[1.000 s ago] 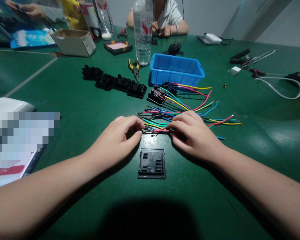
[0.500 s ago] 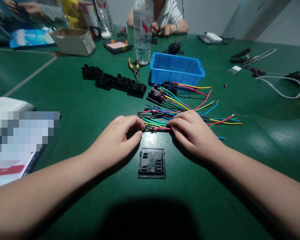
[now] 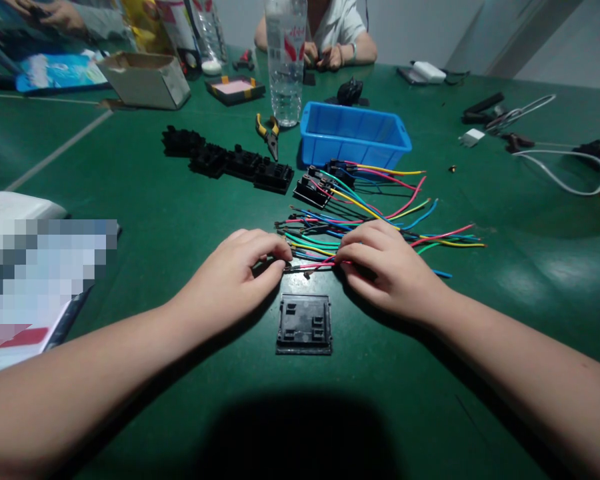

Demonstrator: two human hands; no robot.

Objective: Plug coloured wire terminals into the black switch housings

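Wires with metal terminals (image 3: 310,243), in several colours, lie in a bundle on the green table. My left hand (image 3: 250,263) pinches the left end of a black and a red wire at the bundle's near edge. Thumb and fingers of my right hand (image 3: 380,263) close on the red wire (image 3: 323,266) farther along; that hand partly hides the bundle. A square black plastic plate (image 3: 305,325) with small raised slots rests on the table just below the hands. Beyond the bundle sit black switch housings (image 3: 314,190) with coloured wires attached.
Behind stand a blue bin (image 3: 353,137) and a water bottle (image 3: 286,73). Yellow-handled pliers (image 3: 268,137) lie beside a row of black plastic parts (image 3: 230,162). A cardboard box (image 3: 147,81) is back left. A person's hands (image 3: 325,57) are across the table.
The red wire under my fingers has come a little nearer to me, apart from the rest of the bundle. Both hands have stayed nearly in place.
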